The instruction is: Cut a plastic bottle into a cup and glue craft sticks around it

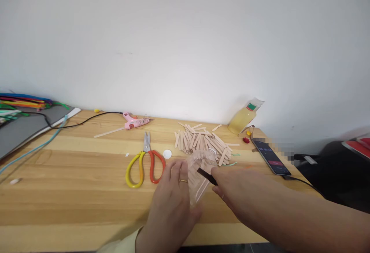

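Your left hand (172, 199), a ring on one finger, was wrapped around the left side of a clear plastic container (197, 185), fingers along its side and thumb underneath. Your right hand (234, 186) pinched a flat dark strip (206, 176) between thumb and fingers; its free end crossed in front of the container – whether the two touched, you could not have told from this view. The container was tilted, between your hands, midway along the desk (86, 203) and toward its front edge.

Just left of your left hand lay scissors (147, 149) with one yellow and one red handle, blades slightly parted and pointing to the back edge. A white disc (167, 154) sat just beside them. Behind the container, a loose heap of wooden craft sticks (199, 139) spread toward the back edge.

Near the back right corner stood a bottle of yellow liquid (240, 119), with a small red piece (246, 140) in front of it. A smartphone (271, 156) with a lit screen lay along the right edge, a cable (306, 183) plugged in.

Left of the sticks, near the back edge, rested a pink glue gun (133, 123) – coloured pipe cleaners (26, 101) lay on a grey board (26, 129) at the far left.
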Available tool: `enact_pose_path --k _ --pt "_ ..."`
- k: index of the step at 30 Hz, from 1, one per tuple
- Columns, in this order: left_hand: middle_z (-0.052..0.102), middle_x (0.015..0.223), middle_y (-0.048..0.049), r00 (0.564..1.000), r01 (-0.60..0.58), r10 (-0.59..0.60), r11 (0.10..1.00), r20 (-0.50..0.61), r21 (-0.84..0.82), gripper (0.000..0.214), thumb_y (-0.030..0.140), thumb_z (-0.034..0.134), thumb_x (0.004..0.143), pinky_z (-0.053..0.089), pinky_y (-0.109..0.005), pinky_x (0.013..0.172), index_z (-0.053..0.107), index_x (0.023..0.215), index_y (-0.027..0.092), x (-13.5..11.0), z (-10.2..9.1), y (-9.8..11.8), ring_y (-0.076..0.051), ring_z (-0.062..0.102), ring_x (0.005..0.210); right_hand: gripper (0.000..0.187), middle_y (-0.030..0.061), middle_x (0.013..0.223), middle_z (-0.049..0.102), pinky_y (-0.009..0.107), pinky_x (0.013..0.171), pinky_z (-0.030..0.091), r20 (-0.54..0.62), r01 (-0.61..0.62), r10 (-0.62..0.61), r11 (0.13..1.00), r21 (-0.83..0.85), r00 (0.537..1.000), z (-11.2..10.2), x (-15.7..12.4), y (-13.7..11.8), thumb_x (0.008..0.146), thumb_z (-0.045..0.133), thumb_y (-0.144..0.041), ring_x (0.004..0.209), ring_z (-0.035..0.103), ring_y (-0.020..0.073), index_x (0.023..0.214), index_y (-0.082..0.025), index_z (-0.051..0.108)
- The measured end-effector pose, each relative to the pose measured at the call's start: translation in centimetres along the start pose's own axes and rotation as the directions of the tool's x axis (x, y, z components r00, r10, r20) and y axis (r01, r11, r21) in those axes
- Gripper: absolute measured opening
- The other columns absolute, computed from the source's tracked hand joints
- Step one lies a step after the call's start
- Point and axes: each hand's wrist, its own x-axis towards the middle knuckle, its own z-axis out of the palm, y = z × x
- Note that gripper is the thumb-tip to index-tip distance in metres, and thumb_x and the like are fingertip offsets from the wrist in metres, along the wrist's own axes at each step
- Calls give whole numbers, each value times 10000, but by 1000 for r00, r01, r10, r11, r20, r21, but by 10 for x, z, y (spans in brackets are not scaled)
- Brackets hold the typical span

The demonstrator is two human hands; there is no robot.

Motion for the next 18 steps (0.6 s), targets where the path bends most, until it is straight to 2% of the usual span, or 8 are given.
enact_pose_path --k 3,8,14,18 --pt "578 1109 -190 999 30 -30 999 -28 -9 635 242 612 625 483 -478 889 438 1198 29 0 3 0 -322 542 1047 391 54 766 679 260 554 440 8 -13 13 1000 10 1000 2 0 2 626 716 -173 696 677 233 988 -177 569" --pt "574 1113 -186 999 48 -48 999 -25 7 628 220 578 639 519 -431 834 408 1216 41 -1 4 2 -296 566 1019 539 50 761 686 255 526 427 58 -32 33 999 -9 998 2 -2 3 542 748 -103 698 680 256 1038 -187 555" --pt "577 1121 -156 996 88 -87 996 -20 21 622 212 553 632 520 -416 824 402 1222 90 -1 5 3 -280 569 1012 284 63 766 670 250 534 404 -11 -11 11 1000 12 1000 6 0 5 705 665 -198 682 668 221 975 -187 578" --pt "582 1108 -167 997 74 -73 997 -21 39 624 221 556 633 525 -420 800 408 1221 72 -2 5 3 -288 569 995 269 61 748 669 241 522 406 -1 -20 20 999 -40 1000 9 3 4 744 635 -222 628 658 198 1003 -176 580"
